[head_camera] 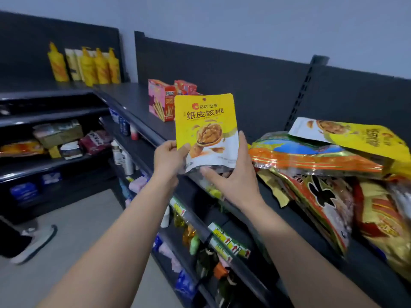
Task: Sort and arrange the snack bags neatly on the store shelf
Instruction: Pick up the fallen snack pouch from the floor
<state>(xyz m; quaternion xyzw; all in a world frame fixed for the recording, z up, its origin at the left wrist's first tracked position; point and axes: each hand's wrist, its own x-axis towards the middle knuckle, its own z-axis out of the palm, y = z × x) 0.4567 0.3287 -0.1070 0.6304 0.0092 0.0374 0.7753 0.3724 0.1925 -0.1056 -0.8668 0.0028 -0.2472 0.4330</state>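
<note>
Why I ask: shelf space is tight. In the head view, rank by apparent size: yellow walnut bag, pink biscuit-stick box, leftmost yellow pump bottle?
1. Yellow walnut bag: largest, but nearest the camera.
2. Pink biscuit-stick box and leftmost yellow pump bottle: alike; bottle farther, so unranked.

Walnut bag between 2 hands

the walnut bag covers part of the red boxes behind it, and its own lower corners vanish under the left hand and right hand that hold it; the fine print near its base is too small to read. the heap of snack bags runs off the right edge, lower bags buried beneath upper ones. goods on the lower shelves are blurred, labels unreadable.
</note>
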